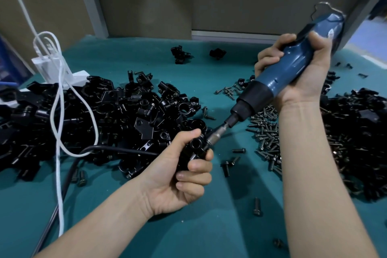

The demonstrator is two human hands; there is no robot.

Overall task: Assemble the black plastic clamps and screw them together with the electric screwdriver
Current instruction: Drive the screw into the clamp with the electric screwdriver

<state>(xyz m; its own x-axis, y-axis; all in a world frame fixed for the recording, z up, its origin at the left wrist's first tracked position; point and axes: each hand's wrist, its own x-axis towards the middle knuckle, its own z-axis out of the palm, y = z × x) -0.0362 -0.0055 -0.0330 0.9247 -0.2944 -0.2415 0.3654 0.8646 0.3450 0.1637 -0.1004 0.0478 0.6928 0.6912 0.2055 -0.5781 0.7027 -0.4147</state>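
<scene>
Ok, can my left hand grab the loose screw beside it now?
Probably not: the left hand grips the black clamp under the screwdriver bit, so no fingers are free, though the screw lies close.

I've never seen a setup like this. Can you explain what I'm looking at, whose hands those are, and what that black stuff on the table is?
There is no machine: the one picture comes from a camera on a person's head, looking down at their hands. The left hand grips a black clamp; the right hand holds a blue electric screwdriver, its tip at the clamp. On the green table lie a heap of clamp parts, a heap of screws and a white cable.
</scene>
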